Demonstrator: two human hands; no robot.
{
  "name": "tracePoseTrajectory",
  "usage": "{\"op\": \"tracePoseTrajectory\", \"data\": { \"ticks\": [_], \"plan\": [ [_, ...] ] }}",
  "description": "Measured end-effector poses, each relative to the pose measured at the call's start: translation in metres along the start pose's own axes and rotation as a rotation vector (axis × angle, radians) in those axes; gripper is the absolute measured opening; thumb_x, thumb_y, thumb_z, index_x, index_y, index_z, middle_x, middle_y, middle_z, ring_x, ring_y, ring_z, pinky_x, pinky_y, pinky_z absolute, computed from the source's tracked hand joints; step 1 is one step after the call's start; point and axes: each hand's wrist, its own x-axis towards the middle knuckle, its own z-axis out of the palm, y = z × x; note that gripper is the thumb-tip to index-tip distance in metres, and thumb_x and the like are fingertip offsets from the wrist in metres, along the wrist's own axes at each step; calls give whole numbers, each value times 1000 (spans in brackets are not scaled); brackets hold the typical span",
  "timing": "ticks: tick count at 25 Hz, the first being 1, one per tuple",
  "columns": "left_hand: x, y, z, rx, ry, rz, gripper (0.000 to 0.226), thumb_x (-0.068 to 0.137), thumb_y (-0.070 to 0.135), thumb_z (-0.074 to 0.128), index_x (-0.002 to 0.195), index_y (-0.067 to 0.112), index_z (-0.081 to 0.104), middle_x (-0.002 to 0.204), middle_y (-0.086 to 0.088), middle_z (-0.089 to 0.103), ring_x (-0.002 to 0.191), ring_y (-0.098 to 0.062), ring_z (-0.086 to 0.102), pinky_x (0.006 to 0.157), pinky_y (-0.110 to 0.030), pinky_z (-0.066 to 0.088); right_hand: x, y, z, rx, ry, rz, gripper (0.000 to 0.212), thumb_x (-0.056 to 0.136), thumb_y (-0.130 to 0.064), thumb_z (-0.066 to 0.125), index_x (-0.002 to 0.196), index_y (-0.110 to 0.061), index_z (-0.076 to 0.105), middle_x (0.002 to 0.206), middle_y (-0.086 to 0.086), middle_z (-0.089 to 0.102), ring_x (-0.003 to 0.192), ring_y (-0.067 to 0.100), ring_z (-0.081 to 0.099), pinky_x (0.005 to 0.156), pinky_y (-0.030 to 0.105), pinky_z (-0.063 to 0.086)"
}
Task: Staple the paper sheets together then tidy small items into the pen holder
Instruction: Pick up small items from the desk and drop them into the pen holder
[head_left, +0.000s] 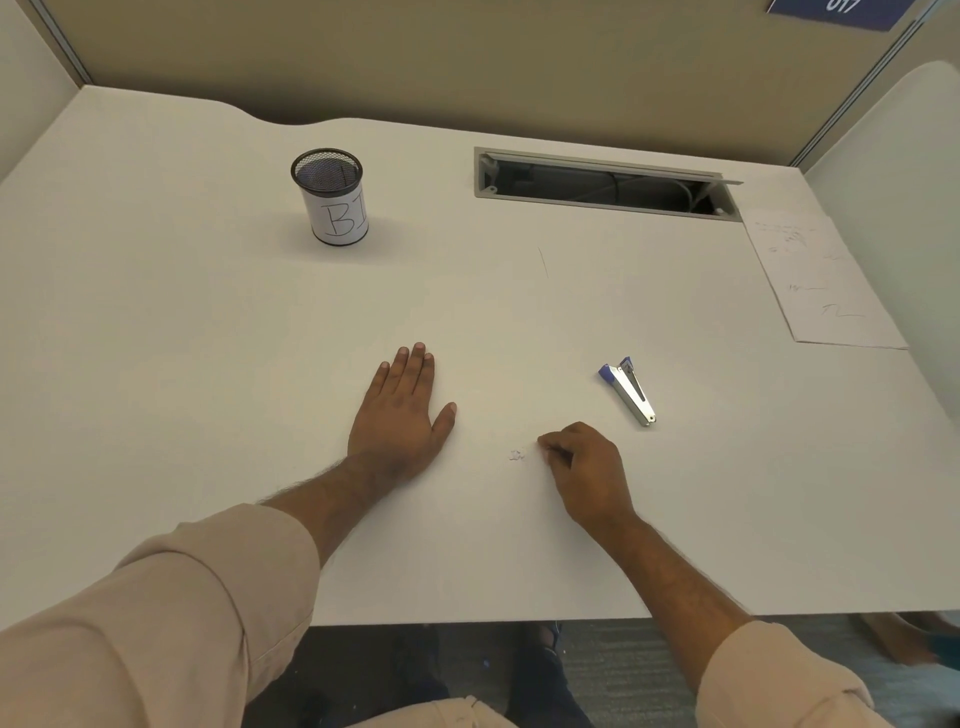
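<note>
Head view: right hand (584, 470) pinches at tiny scraps (517, 455) just left of its fingertips on the counter (208, 364); left hand (402, 413) lies spread flat. Pen holder (330, 196) stands far off, up-left, nearer the left hand.

**Left hand flat, right hand curled at the fingertips**

The left hand (400, 415) lies palm down just left of the frame's centre, fingers straight and close together, thumb spread out to the right. Its forearm runs back to the lower left, bare up to a rolled beige sleeve (156, 613). The right hand (584, 470) sits right of centre, knuckles up, fingers curled in with the tips drawn together at its left edge; whether they pinch anything cannot be told. Its forearm slants to the lower right corner.
</note>
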Motion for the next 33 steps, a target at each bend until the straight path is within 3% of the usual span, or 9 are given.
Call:
{"op": "tracePoseTrajectory", "data": {
  "ticks": [6,11,16,22,26,33],
  "plan": [
    [0,0,0,-8,-5,-2,78,95,57,11,158,12,3,168,-3,-4,154,-17,-6,125,-36,-3,-2,-4,5,-33,-91,-130,24,91,-3,55,100,-14,74,83,-2,54,82,18,53,73,26,40],
    [0,0,0,-5,2,-3,78,95,56,13,158,12,4,168,-3,-2,154,-17,-5,125,-37,-2,7,-6,-4,41,-237,-76,27,84,-17,70,111,-17,70,89,-3,56,83,14,54,74,21,39],
    [1,0,-1,2,-10,3,81,92,58,8,158,11,4,168,-4,-1,155,-18,-4,125,-37,-2,7,-13,6,-47,-165,-144,12,87,-18,66,93,-14,75,79,-3,57,80,17,55,71,28,44],
    [8,-6,-4,13,-10,33,85,90,61,10,158,10,9,168,-5,4,155,-19,0,125,-36,0,6,-12,10,-186,-170,-248,14,93,-14,54,88,-11,67,87,0,60,85,19,54,71,32,48],
    [16,-10,-6,-9,-20,41,86,90,63,11,158,11,8,168,-3,3,155,-18,0,125,-35,-1,11,-13,3,-74,-157,-144,13,92,-10,54,85,-11,66,85,0,61,81,18,55,72,27,43],
    [43,-25,-12,-29,-11,22,84,93,63,17,158,11,6,168,-3,0,155,-17,-3,125,-35,-2,37,-29,-12,198,-106,77,10,89,-12,63,81,-12,69,77,-8,67,74,8,60,62,4,42]
  ]
}}
